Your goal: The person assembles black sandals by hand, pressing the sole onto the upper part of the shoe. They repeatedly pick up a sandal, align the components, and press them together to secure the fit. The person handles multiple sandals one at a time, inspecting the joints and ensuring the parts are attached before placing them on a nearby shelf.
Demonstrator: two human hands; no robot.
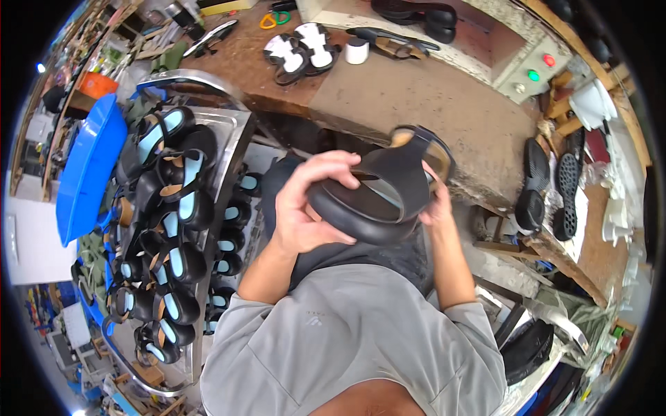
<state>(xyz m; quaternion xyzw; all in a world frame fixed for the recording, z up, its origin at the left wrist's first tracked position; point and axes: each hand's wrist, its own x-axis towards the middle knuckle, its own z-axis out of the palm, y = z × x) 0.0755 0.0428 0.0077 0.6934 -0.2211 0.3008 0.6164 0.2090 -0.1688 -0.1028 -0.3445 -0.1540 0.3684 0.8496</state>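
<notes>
Both hands hold a black strapped sandal [364, 220] tilted over my lap, close to the front edge of the workbench. My left hand [302, 201] grips the thick rounded sole at its left end, thumb low and fingers over the upper rim. On the opposite side, my right hand [437, 201] closes round the sandal beside its wide strap; part of those fingers is hidden behind the upper. A tan lining shows inside the far straps.
A metal rack [239, 132] at left carries several black sandals with light-blue insoles, beside a blue basin [90, 170]. On the workbench [388, 90] are white-topped sandal pieces [316, 48], a white jar [356, 50] and scissors [275, 19]. Black soles [534, 184] lie at right.
</notes>
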